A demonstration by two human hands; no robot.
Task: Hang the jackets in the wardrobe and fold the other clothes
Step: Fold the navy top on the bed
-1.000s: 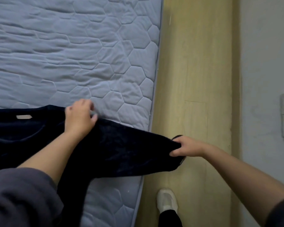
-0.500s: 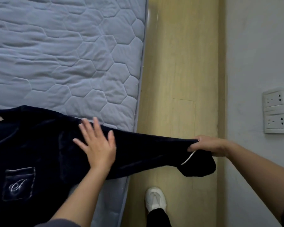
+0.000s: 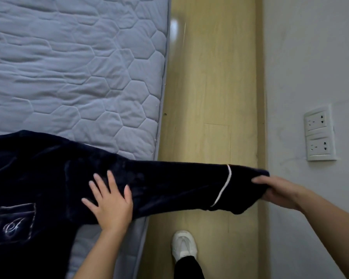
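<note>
I am working on the dark top, which is lying flat on the mattress close to me. Its sleeve is sticking out past the bed edge, over the floor. My left hand is lying flat where the sleeve starts, fingers spread wide, pressing down. My right hand is gripping the cuff and pulling the sleeve straight. I think folding the sleeve back across the top is next. To do it well, I should be pressing hard with the left so nothing slides, and lifting the cuff high so it is not dragging.
</note>
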